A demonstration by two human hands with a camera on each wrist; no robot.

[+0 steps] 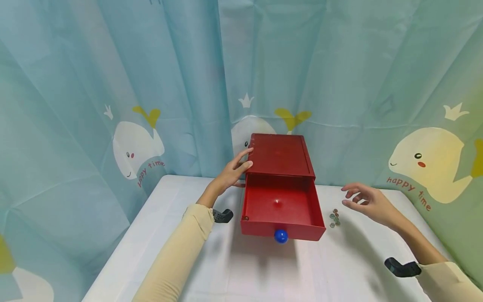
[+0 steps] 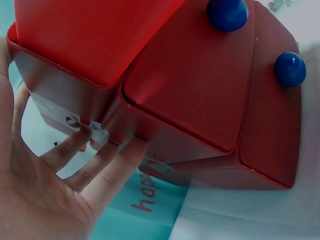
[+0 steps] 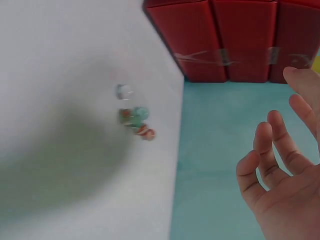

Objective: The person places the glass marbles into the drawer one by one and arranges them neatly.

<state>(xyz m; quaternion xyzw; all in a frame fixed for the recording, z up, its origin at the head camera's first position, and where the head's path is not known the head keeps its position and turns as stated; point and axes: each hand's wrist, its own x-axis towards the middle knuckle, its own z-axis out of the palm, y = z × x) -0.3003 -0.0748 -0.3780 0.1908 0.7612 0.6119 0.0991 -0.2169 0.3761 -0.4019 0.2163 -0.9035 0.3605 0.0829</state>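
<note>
A red drawer cabinet (image 1: 281, 154) stands at the back of the white table (image 1: 143, 247). Its top drawer (image 1: 279, 209) is pulled out, with a blue knob (image 1: 281, 236) on the front and a small red spot inside. My left hand (image 1: 241, 163) rests with straight fingers on the cabinet's upper left edge; in the left wrist view the fingers (image 2: 85, 150) touch its taped side, below two blue knobs (image 2: 227, 12). My right hand (image 1: 356, 197) hovers open and holds nothing, just right of several glass marbles (image 1: 334, 218). The marbles (image 3: 134, 117) also show in the right wrist view.
Blue whale-print curtains (image 1: 113, 105) close in the table at the back and on both sides. The table's right edge (image 3: 175, 150) runs close to the marbles. Black wrist mounts (image 1: 401, 267) sit on both beige sleeves.
</note>
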